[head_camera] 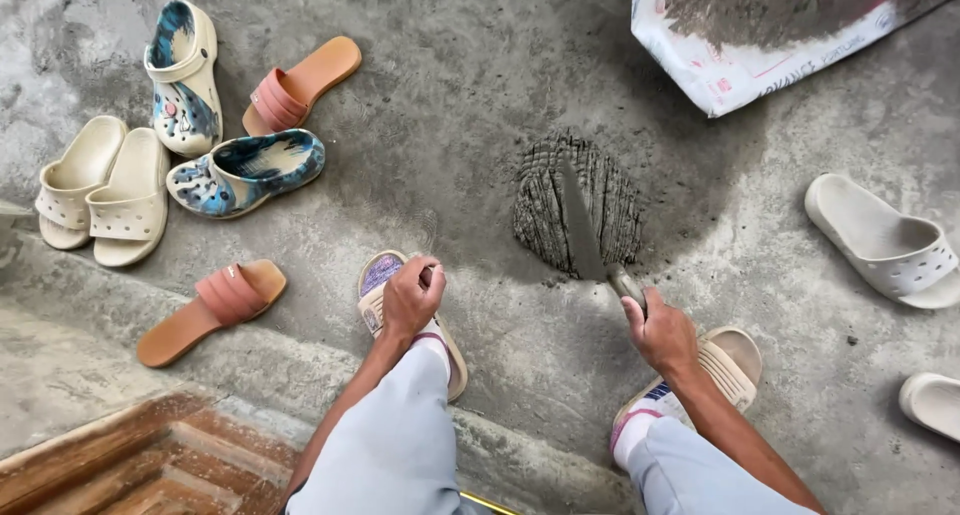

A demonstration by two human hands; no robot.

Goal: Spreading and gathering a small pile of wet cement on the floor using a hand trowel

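The right hand (660,330) is closed around the handle of a trowel (582,225), whose blade runs up and slightly left from it across the round mortar patch (545,210) on the floor (450,95). The left hand (412,297) rests curled on the knee, farther off.

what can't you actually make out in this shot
Head view:
- Trowel handle: wrapped by the right hand.
- Left hand: fingers curled; whether it holds anything is hidden.
- Open sack: cut off by the top edge.
- White slipper: cut off by the right edge.
- Wooden frame: cut off by the bottom edge.
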